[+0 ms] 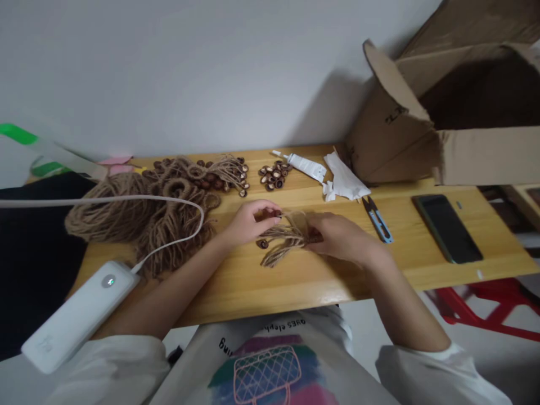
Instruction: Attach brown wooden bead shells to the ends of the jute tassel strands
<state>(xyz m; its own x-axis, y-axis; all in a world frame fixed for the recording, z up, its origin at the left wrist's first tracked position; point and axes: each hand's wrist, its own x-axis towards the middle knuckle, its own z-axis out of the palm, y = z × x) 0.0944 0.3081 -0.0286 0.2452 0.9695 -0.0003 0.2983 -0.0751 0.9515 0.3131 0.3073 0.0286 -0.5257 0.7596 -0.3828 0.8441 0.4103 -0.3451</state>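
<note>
My left hand (250, 220) and my right hand (337, 236) meet over the middle of a wooden table (295, 281). Between them lies a small bundle of jute twine strands (283, 243) with a brown bead (264, 244) on one strand. The left fingers pinch a strand and a small dark bead at the top of the bundle. The right hand is closed round the bundle's right end. A large pile of jute twine (143, 216) lies to the left. Finished jute pieces with beads (206, 173) and a small heap of loose brown beads (275, 174) sit at the back.
A white glue tube (304, 165) and crumpled white paper (343, 181) lie behind the hands. Blue thread snips (378, 220) and a dark phone (447, 227) lie to the right. An open cardboard box (442, 112) stands at the back right. A white power bank (80, 315) with cable sits front left.
</note>
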